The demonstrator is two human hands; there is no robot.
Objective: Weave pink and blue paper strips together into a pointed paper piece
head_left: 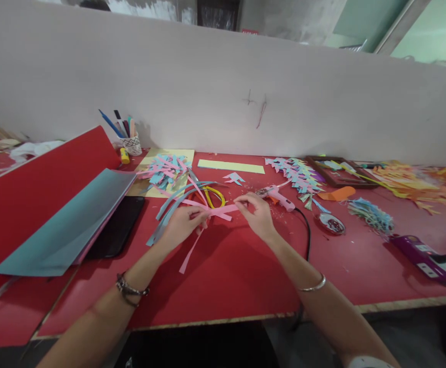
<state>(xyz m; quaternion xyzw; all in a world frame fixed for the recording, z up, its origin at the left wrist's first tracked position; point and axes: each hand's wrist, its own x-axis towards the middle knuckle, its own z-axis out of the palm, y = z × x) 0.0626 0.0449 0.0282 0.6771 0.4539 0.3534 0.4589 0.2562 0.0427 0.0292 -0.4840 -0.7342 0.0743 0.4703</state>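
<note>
A pink paper strip (223, 209) is stretched between my two hands just above the red table. My left hand (184, 221) pinches its left end, and my right hand (257, 213) pinches the other end between thumb and fingers. Another pink strip (188, 255) hangs below my left hand onto the table. Just behind the hands lie scissors with yellow handles (216, 195). Blue paper strips (165, 217) curve beside my left hand. A pink glue gun (280, 198) rests beyond my right hand, its black cord running toward the table's front edge.
A heap of pink and blue paper pieces (169, 169) lies at the back. Blue paper sheets (69, 225) lean over a black tablet-like object (117, 230) at left. A pen cup (131, 144) stands by the white partition (207, 92). A purple power strip (424, 259) lies at right.
</note>
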